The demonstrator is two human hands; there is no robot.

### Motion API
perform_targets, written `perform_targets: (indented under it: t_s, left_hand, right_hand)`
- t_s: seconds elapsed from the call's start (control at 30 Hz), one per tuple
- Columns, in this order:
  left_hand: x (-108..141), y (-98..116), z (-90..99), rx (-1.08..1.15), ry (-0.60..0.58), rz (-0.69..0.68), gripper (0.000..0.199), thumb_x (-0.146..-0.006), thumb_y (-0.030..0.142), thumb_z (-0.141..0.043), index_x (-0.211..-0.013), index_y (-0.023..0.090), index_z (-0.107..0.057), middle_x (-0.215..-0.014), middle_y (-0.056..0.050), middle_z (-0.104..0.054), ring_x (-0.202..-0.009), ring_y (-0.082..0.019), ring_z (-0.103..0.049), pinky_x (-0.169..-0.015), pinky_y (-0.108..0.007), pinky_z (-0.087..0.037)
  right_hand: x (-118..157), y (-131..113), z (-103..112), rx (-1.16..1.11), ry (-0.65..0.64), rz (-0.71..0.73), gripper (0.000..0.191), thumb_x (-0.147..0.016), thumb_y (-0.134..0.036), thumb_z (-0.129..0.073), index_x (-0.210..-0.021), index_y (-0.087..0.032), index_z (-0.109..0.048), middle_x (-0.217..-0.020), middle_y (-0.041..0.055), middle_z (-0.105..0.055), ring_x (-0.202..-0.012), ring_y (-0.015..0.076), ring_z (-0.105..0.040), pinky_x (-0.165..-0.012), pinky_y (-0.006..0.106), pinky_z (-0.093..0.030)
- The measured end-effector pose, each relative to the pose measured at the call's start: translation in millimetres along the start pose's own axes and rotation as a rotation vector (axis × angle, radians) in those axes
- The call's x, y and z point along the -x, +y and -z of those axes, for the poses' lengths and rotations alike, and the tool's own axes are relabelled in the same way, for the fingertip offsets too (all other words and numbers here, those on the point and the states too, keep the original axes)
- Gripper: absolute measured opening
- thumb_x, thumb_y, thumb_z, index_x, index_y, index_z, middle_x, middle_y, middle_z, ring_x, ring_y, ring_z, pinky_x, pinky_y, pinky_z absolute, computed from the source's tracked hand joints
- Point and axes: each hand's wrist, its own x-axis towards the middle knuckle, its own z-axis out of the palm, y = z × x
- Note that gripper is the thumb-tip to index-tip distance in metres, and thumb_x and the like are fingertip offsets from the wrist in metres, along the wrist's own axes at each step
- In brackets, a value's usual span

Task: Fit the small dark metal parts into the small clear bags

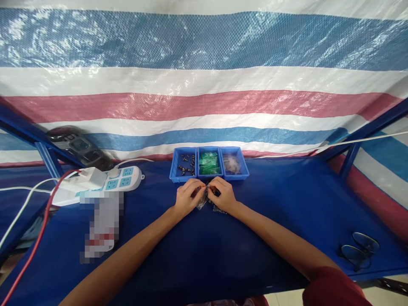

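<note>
My left hand (190, 196) and right hand (223, 195) meet fingertip to fingertip, pinching a small clear plastic bag (202, 200) over the blue tabletop (191, 263); just beyond them, three blue bins (209, 175) stand side by side, holding screws (186, 171), green packets (208, 162) and clear packets (232, 165), with a power strip (127, 178) off left and glasses (359, 251) right

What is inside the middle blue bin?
Green packets lie inside the middle bin. They cover its floor, so anything beneath them cannot be seen.
</note>
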Motion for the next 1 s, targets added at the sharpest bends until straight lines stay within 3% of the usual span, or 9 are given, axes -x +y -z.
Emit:
perform_targets:
  t_s: [0.17,0.4,0.73,1.0]
  left_hand:
    - [-1,-4,-2.8,0.033,-0.068,0.047,0.006,-0.086,0.022,-0.056,-0.089,0.017,-0.059,-0.087,-0.003,-0.065,-0.052,-0.006,-0.052,-0.054,-0.02,-0.045]
    - [0,-7,-5.6,-0.022,-0.053,0.12,0.014,-0.088,0.029,-0.054,-0.085,0.017,-0.061,-0.071,0.0,-0.064,-0.055,-0.009,-0.055,-0.055,-0.02,-0.044]
    - [7,-3,-0.9,0.004,-0.021,-0.006,0.011,-0.089,0.023,-0.053,-0.09,0.018,-0.062,-0.078,-0.002,-0.067,-0.067,-0.012,-0.062,-0.064,-0.022,-0.048]
    - [10,-8,-3.5,0.027,0.054,0.164,0.013,-0.087,0.028,-0.056,-0.087,0.018,-0.064,-0.078,-0.001,-0.068,-0.068,-0.012,-0.063,-0.065,-0.022,-0.049]
  right_hand:
    - [2,3,-1,-0.011,0.013,-0.058,0.009,-0.083,-0.02,-0.051,-0.076,-0.018,-0.057,-0.064,0.0,-0.053,-0.057,0.0122,-0.05,-0.056,0.024,-0.043]
    - [3,1,3,-0.056,0.007,-0.099,0.013,-0.088,-0.025,-0.049,-0.091,-0.018,-0.059,-0.076,0.003,-0.063,-0.062,0.0131,-0.058,-0.061,0.025,-0.048]
    - [3,-4,3,-0.045,-0.018,0.003,0.017,-0.088,-0.025,-0.047,-0.074,-0.018,-0.055,-0.065,0.001,-0.053,-0.057,0.0125,-0.05,-0.055,0.025,-0.041]
    - [1,-8,-2,-0.069,-0.056,0.005,0.023,-0.089,-0.025,-0.046,-0.069,-0.018,-0.051,-0.059,-0.0016,-0.046,-0.052,0.0108,-0.043,-0.052,0.025,-0.035]
